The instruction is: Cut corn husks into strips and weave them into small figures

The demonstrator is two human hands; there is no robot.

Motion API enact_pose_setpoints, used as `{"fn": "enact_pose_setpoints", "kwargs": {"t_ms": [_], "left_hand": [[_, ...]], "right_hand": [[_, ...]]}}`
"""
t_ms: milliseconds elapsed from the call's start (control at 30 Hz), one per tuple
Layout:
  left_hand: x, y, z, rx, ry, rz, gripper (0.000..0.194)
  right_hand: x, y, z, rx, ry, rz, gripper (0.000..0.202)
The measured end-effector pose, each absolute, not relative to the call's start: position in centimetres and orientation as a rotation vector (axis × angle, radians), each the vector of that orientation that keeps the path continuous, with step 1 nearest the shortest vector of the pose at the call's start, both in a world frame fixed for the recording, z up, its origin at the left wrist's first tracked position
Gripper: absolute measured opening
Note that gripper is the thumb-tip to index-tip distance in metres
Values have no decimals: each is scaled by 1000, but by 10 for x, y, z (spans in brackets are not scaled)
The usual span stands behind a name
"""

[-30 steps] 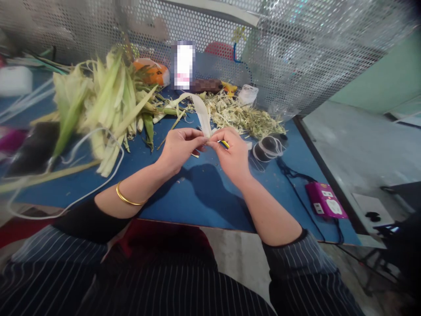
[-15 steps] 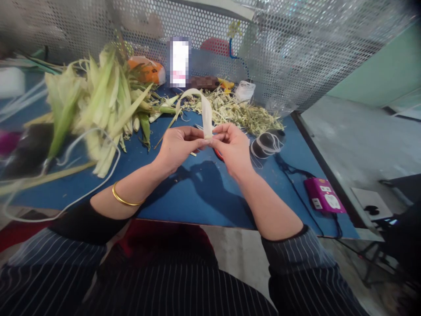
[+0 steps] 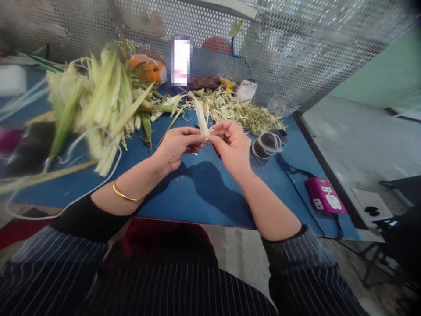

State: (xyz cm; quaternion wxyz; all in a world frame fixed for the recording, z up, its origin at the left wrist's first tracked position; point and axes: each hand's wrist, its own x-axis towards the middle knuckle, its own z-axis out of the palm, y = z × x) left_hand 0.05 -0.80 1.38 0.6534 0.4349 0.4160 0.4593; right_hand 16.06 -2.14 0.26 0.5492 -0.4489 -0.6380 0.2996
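A pale strip of corn husk (image 3: 201, 117) stands up between my two hands, its lower end pinched at the fingertips. My left hand (image 3: 177, 145) closes thumb and fingers on that end from the left. From the right, my right hand (image 3: 230, 142) grips the same end, fingers curled. Something red (image 3: 217, 149), partly covered by my right hand, lies on the blue table (image 3: 204, 197) beneath. Beyond my hands is a heap of shredded husk (image 3: 250, 112). A bundle of whole green and pale husks (image 3: 105, 96) fills the table to the left.
A dark spool wound with white cord (image 3: 266, 145) sits right of my hands. Farther right is a purple power socket box (image 3: 325, 195) with black cables. A white cable (image 3: 120, 153) loops at left. At the back stand a blurred phone screen (image 3: 181, 61), an orange package (image 3: 149, 68) and perforated mesh (image 3: 210, 22).
The husk strip, which arched over to the left in a broad curve, now stands narrower and tilts away. Both hands keep their pinch at nearly the same place.
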Motion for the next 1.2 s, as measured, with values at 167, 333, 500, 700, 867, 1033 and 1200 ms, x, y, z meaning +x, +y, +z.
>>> {"fn": "enact_pose_setpoints", "kwargs": {"t_ms": [167, 333, 500, 700, 867, 1033, 1200], "left_hand": [[-1, -8, 19, 863, 948, 1002, 19], [-3, -4, 15, 781, 898, 930, 13], [-4, -3, 11, 721, 860, 893, 10], [-2, -9, 16, 834, 861, 921, 15], [1, -12, 16, 1050, 948, 1060, 23], [3, -16, 15, 1133, 994, 1141, 25], [5, -16, 14, 1131, 987, 1144, 19]], "right_hand": [[165, -25, 6, -999, -1765, 278, 2], [164, -26, 6, -1005, -1823, 198, 8], [164, -25, 4, -987, -1844, 185, 10], [163, -24, 2, -1042, -1803, 178, 13], [162, -23, 1, -1060, -1801, 203, 13], [161, -25, 0, -1109, -1800, 253, 13], [158, -27, 0, -1166, -1693, 341, 8]]}}
